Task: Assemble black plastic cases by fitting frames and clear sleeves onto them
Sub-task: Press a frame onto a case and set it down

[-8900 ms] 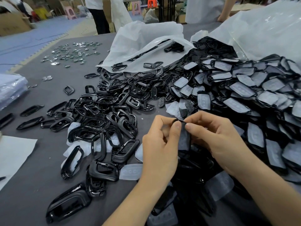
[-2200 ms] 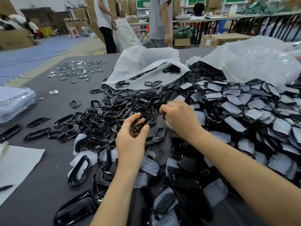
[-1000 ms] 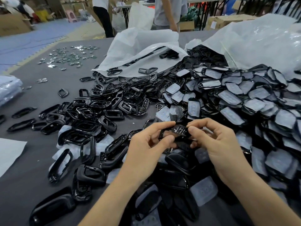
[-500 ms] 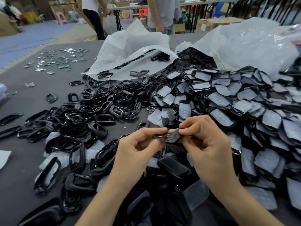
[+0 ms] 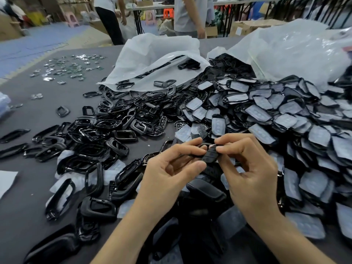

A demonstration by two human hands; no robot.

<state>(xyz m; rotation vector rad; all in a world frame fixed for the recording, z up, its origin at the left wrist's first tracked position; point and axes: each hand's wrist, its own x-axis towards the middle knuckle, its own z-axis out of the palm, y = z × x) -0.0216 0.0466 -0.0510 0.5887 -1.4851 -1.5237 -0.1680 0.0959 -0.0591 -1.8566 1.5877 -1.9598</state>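
Now pinching a black case [image 5: 209,156] between left hand [image 5: 167,174] and right hand [image 5: 253,172] fingers. Risking slipping from that thin fingertip hold, dropping among lookalike parts [image 5: 205,188] beneath the fingers.

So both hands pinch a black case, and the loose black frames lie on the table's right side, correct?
No: the head view shows the loose black frames on the table's left side; sleeved cases lie on the right. The left hand and right hand do pinch a black case.
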